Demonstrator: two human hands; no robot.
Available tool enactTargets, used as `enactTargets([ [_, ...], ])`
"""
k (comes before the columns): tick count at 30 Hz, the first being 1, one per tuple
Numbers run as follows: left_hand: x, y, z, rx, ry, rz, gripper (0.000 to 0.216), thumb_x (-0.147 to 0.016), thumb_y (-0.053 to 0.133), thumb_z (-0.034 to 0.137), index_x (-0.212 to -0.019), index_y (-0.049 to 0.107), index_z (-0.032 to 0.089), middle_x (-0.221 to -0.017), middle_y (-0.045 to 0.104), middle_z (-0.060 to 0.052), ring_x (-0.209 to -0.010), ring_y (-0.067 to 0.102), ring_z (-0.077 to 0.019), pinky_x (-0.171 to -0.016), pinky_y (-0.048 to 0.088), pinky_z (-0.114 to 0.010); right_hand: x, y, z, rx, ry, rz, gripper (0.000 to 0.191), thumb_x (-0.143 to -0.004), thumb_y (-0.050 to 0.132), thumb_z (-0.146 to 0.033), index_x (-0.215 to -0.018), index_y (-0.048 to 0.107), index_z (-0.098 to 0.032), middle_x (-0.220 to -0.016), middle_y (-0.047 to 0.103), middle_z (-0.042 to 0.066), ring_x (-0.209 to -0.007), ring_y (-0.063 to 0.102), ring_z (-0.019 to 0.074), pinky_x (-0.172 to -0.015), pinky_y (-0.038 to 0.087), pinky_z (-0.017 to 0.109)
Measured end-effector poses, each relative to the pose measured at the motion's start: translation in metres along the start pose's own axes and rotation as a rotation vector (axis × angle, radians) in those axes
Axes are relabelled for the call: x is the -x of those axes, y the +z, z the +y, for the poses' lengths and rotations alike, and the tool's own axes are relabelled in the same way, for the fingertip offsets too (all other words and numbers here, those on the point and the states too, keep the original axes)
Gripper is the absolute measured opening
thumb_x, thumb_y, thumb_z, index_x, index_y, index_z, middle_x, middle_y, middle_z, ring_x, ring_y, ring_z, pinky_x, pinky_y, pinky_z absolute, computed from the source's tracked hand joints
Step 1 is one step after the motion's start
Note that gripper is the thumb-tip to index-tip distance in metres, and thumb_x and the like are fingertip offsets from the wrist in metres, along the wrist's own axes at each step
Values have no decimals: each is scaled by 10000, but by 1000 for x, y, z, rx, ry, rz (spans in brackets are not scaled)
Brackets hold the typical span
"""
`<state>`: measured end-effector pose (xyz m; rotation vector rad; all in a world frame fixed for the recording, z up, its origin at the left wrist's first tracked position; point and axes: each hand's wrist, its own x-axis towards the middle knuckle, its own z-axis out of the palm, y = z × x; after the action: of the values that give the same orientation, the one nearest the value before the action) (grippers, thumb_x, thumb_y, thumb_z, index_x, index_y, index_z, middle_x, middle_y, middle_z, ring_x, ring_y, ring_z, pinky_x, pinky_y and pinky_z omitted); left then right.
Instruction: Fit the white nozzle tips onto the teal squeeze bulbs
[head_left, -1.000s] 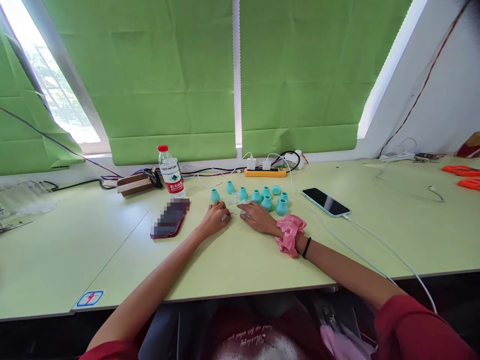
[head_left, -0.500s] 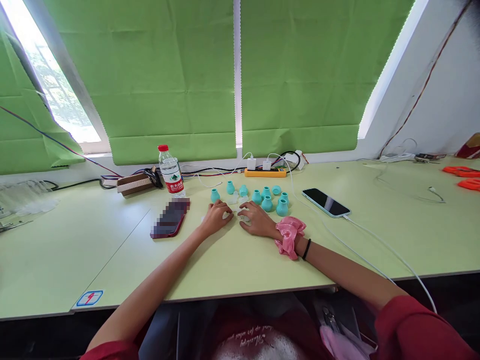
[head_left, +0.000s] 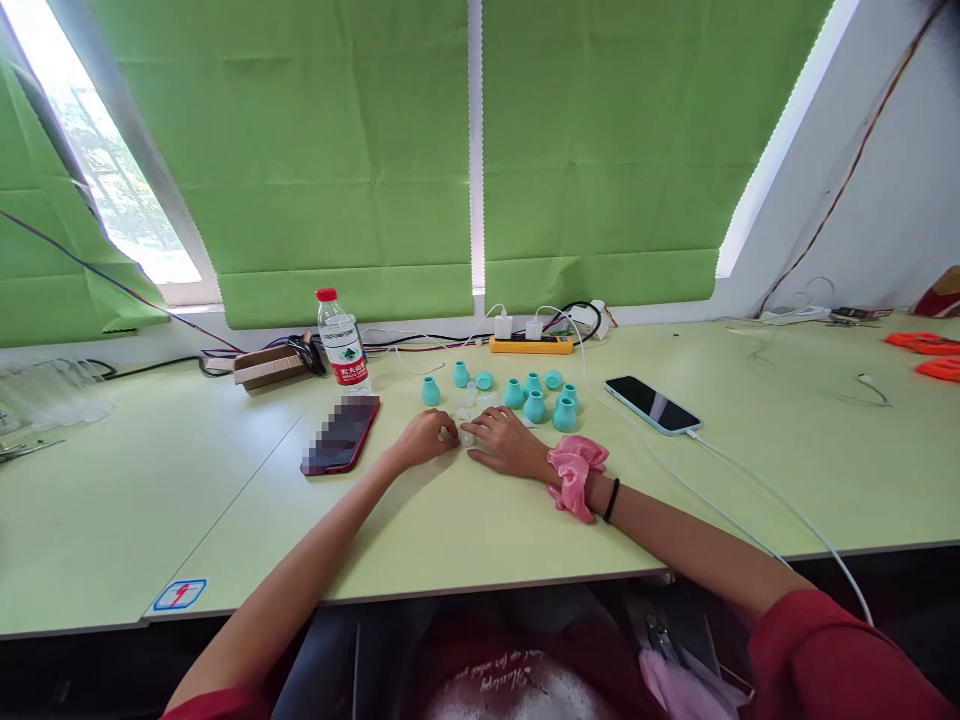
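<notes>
My left hand [head_left: 424, 438] and my right hand [head_left: 504, 445] rest close together on the pale green table [head_left: 450, 520]. Their fingertips meet around a small clear piece [head_left: 466, 438] lying between them. The left fingers are curled in a pinch; what they hold is too small to make out. The right fingers are bent over the clear piece and touch it. Just beyond the hands stand several small teal cone-shaped parts [head_left: 534, 405] and a few more clear bits [head_left: 471, 398]. A pink scrunchie [head_left: 573, 468] and a black band sit on my right wrist.
A dark red phone [head_left: 341, 434] lies left of my hands. A water bottle [head_left: 341, 343] stands behind it, next to a brown box [head_left: 268, 367]. A second phone [head_left: 652, 404] on a white cable lies to the right. A yellow power strip [head_left: 529, 345] sits by the window.
Both hands have drawn slightly back toward me and closer together, away from the teal parts, with the clear piece between the fingertips.
</notes>
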<state>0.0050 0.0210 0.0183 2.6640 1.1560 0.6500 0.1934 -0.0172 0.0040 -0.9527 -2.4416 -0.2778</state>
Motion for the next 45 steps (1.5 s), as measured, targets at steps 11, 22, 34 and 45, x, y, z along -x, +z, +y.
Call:
enactTargets([
  [11,4,22,15,76,5,168,115,-655,536,143,-718,629,167,-715,619,-38,-726,550,-165,-677,439,-273,0,6,4,50,74,-8,174,-792,496,-296,-886,560,-165,-856,604,83,-896,460,232,-752,306,367],
  [22,0,27,10,370,-120,307,129,-665,572,228,-719,634,129,-657,637,-34,-598,571,-130,-613,483,-257,4,10,10,-55,0,95,217,-777,474,-143,-985,534,-150,-885,613,80,-843,517,202,-813,320,380],
  [34,-5,22,1,700,-220,274,188,-559,661,221,-716,660,118,-729,680,-58,-686,621,-172,-668,516,-289,4,13,16,-241,-61,232,192,-757,404,-31,-855,496,-169,-871,543,57,-831,517,156,-713,439,278],
  [45,-4,21,9,752,-227,251,186,-561,664,223,-716,672,120,-733,678,-53,-681,616,-164,-678,523,-291,5,12,16,-242,-131,223,166,-772,412,-70,-738,538,-172,-888,541,72,-832,513,168,-711,439,302],
])
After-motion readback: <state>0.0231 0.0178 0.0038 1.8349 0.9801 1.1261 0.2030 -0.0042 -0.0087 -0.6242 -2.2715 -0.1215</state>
